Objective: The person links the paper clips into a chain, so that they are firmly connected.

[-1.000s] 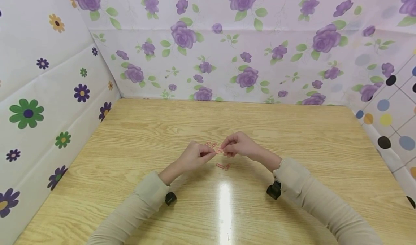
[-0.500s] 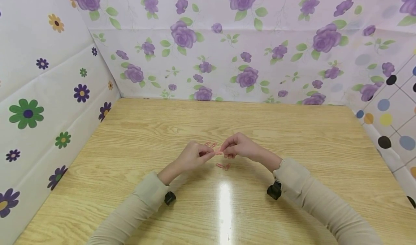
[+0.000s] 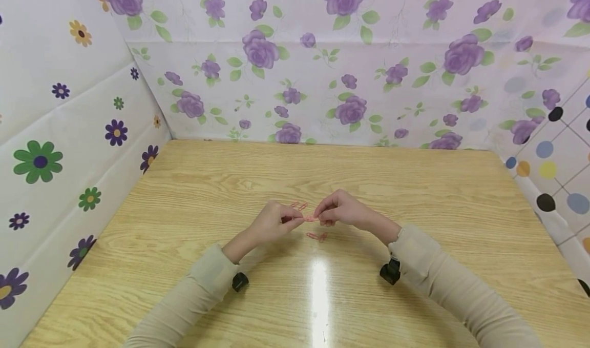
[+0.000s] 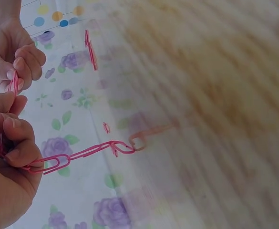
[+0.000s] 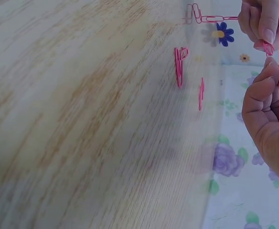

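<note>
Thumb and fingers of my left hand [image 3: 275, 222] pinch pink paper clips [image 3: 309, 218] just above the table, mid-view. My right hand [image 3: 344, 209] pinches the other end, its fingertips close to the left ones. How these clips are joined is hidden by the fingers. In the left wrist view a chain of linked paper clips [image 4: 82, 155] trails from the curled fingers of the left hand [image 4: 13, 152] to the tabletop. The right wrist view shows the right hand [image 5: 268, 117] meeting the left hand [image 5: 263, 21] at a clip [image 5: 268, 48].
Two loose paper clips [image 3: 312, 235] lie on the wooden table [image 3: 207, 184], nearer than the hands. Flowered sheets [image 3: 258, 91] stand along the back and left sides. A dotted sheet [image 3: 562, 184] borders the right. Light glares on the table's near middle.
The right hand has shifted slightly down and right, and the clips between the fingertips show in a straighter line. Its fingertips now pinch the clips' right end. The left hand barely moved.
</note>
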Tool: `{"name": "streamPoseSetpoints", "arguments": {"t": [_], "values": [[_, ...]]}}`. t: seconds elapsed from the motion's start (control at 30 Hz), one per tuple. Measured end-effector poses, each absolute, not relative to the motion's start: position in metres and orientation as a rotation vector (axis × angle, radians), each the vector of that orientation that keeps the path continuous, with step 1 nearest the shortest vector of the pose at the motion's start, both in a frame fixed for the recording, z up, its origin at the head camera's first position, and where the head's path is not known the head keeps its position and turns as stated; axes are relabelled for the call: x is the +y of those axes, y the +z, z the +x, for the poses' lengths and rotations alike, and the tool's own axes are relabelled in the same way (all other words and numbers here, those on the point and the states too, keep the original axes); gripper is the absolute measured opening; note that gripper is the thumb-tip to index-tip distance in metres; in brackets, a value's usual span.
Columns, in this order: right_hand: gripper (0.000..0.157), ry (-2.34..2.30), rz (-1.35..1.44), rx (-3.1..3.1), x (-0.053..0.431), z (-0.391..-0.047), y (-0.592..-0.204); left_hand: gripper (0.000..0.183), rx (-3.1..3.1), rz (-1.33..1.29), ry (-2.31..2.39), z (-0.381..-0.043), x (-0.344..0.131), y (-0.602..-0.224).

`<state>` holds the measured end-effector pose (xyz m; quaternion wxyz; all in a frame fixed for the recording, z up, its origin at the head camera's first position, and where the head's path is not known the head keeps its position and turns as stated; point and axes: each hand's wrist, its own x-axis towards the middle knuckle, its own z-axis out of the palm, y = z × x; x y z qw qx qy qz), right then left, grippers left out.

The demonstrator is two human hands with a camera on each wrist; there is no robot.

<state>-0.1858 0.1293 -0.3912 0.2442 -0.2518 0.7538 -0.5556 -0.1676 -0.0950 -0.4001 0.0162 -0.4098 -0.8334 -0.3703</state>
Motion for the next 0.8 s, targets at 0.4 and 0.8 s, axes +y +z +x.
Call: {"name": "streamPoseSetpoints", "arguments": {"t": [0.4, 0.8], "values": [[0.016, -1.504, -0.714, 2.061, 0.1340, -0.1851, -0.3931, 0.014, -2.668, -1.220, -1.275, -0.1673, -0.0995, -0.3981], [0.015, -1.514, -0.704, 2.064, 0.1322, -0.1841, -0.3962, 0.019, -2.794, -1.101, -1.559, -0.1671, -0.1024, -0.4000]]}}
